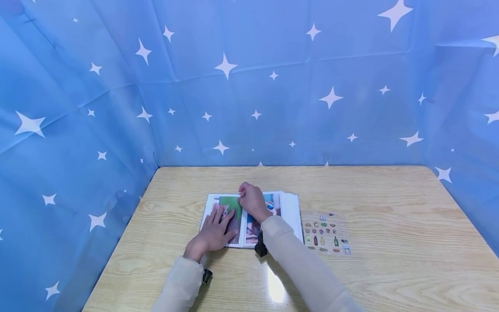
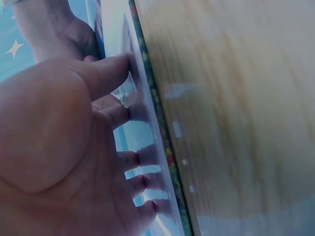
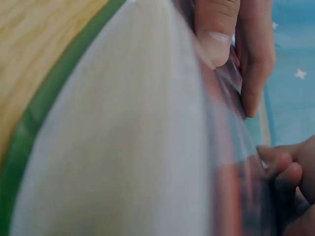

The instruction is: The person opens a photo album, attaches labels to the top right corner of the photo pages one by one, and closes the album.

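1. The picture album (image 1: 290, 216) is lying open on the wooden counter (image 1: 397, 225).
2. Of the two hands, the left hand (image 1: 213, 234) is resting on the album's left page, fingers spreading wide.
3. The right hand (image 1: 253, 203) is bending its fingers near the album's upper middle; I cannot tell whether it is pinching anything.
4. A clear sticker sheet (image 1: 322, 241) is lying just right of the album.
5. A blue starry cloth (image 1: 273, 104) is hanging behind.

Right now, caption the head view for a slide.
Left hand spread on an open white-paged photo album, right hand at its far edge; transparent sticker sheet alongside on pale wooden table.
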The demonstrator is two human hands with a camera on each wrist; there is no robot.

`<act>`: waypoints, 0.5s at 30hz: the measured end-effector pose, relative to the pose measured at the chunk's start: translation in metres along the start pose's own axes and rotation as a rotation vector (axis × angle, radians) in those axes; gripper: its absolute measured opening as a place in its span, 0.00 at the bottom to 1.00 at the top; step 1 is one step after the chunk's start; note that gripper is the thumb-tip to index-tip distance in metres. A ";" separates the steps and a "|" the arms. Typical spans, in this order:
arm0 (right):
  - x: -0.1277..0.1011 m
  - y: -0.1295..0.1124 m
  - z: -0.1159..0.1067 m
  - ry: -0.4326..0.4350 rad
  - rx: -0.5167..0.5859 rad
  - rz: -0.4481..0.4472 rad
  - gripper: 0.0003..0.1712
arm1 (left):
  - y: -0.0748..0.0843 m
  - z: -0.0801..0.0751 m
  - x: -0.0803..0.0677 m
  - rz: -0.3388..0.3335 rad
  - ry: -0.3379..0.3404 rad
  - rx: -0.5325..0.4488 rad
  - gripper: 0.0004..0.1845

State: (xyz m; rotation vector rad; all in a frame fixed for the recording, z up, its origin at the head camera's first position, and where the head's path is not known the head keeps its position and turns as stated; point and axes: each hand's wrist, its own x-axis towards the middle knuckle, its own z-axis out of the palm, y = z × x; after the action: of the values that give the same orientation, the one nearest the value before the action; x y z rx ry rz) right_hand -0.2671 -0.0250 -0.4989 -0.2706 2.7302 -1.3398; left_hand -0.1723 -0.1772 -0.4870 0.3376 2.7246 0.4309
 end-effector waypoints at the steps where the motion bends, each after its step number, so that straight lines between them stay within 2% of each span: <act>1: 0.000 0.000 0.000 0.003 -0.008 0.004 0.08 | 0.000 0.000 0.000 0.000 0.001 0.000 0.35; 5: 0.002 -0.002 0.001 0.008 -0.036 0.021 0.08 | 0.001 -0.001 -0.001 -0.003 0.008 -0.007 0.35; 15: 0.000 -0.005 0.000 0.005 0.005 0.103 0.11 | 0.003 -0.001 -0.001 0.000 0.011 -0.019 0.35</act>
State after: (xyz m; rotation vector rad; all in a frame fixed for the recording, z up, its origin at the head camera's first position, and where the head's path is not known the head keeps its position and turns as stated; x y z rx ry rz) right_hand -0.2667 -0.0285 -0.4947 -0.1238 2.7040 -1.3218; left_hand -0.1706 -0.1749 -0.4848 0.3311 2.7295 0.4597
